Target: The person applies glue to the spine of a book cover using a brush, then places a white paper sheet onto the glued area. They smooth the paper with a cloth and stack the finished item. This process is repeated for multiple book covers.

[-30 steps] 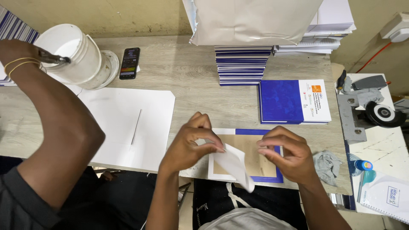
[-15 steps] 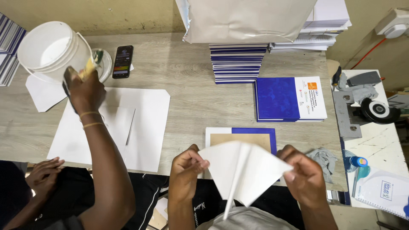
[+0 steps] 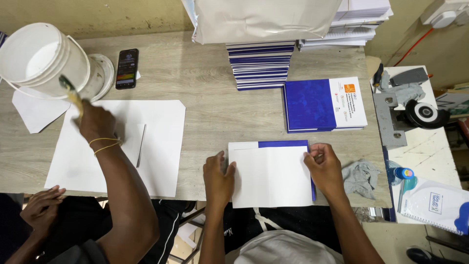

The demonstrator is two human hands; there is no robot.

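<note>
A white sheet of paper lies flat over a blue book cover at the near edge of the wooden table. My left hand presses flat on the sheet's left edge. My right hand presses on its right edge, fingers over the blue border. Only a thin blue strip of the cover shows along the top and right side.
A co-worker's hand holds a brush over a large white sheet beside a white bucket and a phone. A stack of blue books, a blue-and-white book, a grey rag and a metal tool lie nearby.
I have laid the sheet that I held up in the air flat onto the blue cover. The co-worker's hand with the brush moved from the bucket down over the large sheet.
</note>
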